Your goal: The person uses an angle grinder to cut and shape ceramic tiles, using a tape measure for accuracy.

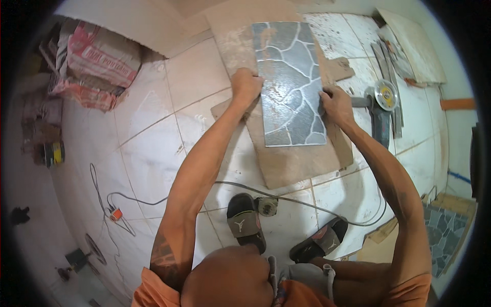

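Note:
A long grey tile [294, 87] with a white-veined stone pattern lies on brown cardboard [289, 166] on the floor. My left hand [246, 87] is closed at the tile's left edge, its fingertips partly hidden. On the opposite side, my right hand [337, 106] grips the right edge between thumb and curled fingers. Just right of that hand is an angle grinder [380, 110] with a round disc at its head.
A dark power cord [302, 204] crosses the floor before my sandals [245, 220], leading left past an orange plug piece [116, 213]. A small round-faced tool [267, 206] sits by one sandal. Cement bags [105, 56] stand far left; another patterned tile [445, 235] lies right.

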Tool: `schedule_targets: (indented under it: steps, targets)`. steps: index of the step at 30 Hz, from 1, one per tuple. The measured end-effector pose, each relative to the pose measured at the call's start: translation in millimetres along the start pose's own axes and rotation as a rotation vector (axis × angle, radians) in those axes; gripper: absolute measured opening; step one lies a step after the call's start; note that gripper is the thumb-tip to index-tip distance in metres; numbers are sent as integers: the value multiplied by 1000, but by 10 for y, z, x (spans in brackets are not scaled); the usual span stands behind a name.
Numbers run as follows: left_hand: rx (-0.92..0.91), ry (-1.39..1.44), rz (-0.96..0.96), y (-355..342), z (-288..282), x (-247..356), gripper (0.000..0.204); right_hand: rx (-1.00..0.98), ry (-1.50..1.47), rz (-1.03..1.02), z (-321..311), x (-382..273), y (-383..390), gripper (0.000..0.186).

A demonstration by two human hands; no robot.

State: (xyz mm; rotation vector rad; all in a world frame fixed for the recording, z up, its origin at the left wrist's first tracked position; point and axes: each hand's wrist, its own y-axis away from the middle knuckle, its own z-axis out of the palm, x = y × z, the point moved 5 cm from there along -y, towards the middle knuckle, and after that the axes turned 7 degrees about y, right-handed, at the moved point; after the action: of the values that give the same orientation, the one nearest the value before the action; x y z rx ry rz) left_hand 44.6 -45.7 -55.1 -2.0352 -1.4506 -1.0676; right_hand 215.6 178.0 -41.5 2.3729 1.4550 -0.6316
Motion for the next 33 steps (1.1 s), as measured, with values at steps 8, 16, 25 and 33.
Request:
schedule_targets:
  steps: [8, 16, 25, 33]
  targets:
    - [242, 52, -26, 30, -28, -81, 18, -15, 12, 19, 15, -55, -39, 29]
    - [206, 154, -56, 79, -36, -94, 17, -97, -4, 103, 15, -44, -68, 30]
    - [130, 122, -258, 150, -101, 50, 19, -78, -119, 156, 41, 72, -81, 29]
    - [99, 35, -243, 99, -71, 59, 21, -85, -137, 168, 88, 178, -144, 30]
